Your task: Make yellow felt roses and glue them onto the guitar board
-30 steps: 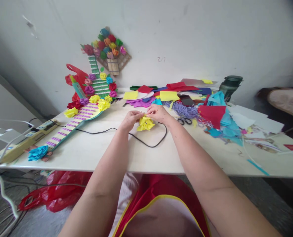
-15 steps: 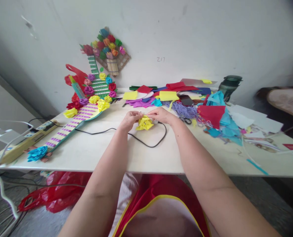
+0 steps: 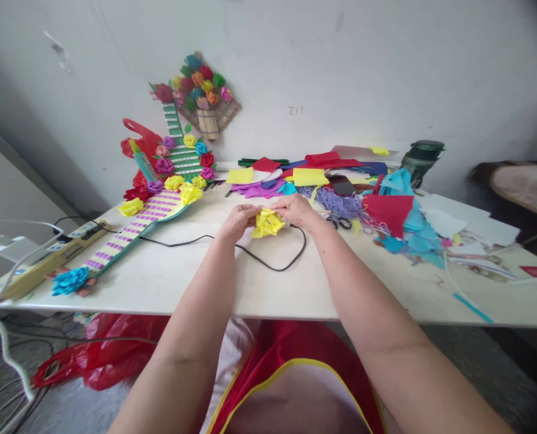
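Observation:
Over the middle of the white table (image 3: 277,295), a yellow paper flower (image 3: 268,223) is held between both hands. My left hand (image 3: 241,219) grips its left edge, fingers closed. My right hand (image 3: 296,209) pinches the petals at its upper right. The flower's underside is hidden. A black cable (image 3: 277,269) loops across the table just below the flower and ends near my right hand. To the left lies a striped guitar-shaped board (image 3: 137,226) edged with yellow flowers (image 3: 190,193) and a blue flower (image 3: 70,281) at its lower end.
Stacked coloured paper (image 3: 250,188), purple string (image 3: 334,201), scissors (image 3: 340,222) and a phone (image 3: 342,185) lie at the back. Blue and red scraps (image 3: 389,212) and a dark bottle (image 3: 422,161) are right. A power strip (image 3: 64,248) sits left; a green guitar-shaped board (image 3: 183,155) leans behind.
The flower has turned slightly in my fingers, and its petals face me a little more. Both hands stay in nearly the same place, and the view has shifted slightly.

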Motion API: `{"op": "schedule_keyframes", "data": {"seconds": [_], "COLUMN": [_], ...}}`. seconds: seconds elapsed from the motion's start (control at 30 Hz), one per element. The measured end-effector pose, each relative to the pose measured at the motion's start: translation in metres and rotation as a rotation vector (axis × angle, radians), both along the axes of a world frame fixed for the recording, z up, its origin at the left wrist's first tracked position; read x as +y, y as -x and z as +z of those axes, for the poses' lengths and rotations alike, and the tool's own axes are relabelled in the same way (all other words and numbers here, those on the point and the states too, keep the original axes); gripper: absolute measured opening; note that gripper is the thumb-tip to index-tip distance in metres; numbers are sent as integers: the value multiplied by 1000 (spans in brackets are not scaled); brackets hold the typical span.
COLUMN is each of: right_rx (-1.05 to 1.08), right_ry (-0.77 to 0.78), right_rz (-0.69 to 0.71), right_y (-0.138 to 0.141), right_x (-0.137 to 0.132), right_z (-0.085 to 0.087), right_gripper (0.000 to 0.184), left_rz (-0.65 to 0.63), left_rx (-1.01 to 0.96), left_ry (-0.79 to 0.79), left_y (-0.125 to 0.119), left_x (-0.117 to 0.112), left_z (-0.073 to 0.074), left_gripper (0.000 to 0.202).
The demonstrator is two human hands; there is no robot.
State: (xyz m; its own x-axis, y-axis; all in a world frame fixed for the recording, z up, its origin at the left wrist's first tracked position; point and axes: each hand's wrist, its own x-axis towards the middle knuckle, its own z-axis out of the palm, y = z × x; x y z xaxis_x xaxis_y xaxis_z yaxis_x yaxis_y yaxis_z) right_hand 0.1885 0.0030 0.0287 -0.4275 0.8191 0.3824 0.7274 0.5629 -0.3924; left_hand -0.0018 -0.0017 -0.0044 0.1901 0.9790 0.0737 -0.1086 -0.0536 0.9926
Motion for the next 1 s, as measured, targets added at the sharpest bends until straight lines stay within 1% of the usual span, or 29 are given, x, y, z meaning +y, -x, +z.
{"op": "schedule_keyframes", "data": {"seconds": [0.1,0.23,0.4,0.57,0.8,1.0], "right_rx": [-12,6,61,65,-1,-3], "right_ry": [-15,-21,-26,-15,-41,-60], "right_rz": [-17,-24,-5,-7,18,41], "right_y": [1,2,1,-1,-2,-4], "right_x": [-2,-3,0,1,-6,-5], "right_z": [1,1,-1,-2,3,2], "right_gripper": [28,29,28,29,36,37], "left_rz": [17,42,76,92,66,61], "left_rx": [2,-8,-4,55,85,92], "left_ry": [1,-39,-155,-258,-260,-284], "left_y": [-1,-1,0,1,4,5], "left_x": [-1,0,0,-2,0,2], "left_z": [1,3,6,10,8,7], "left_gripper": [44,47,47,45,43,41]}}
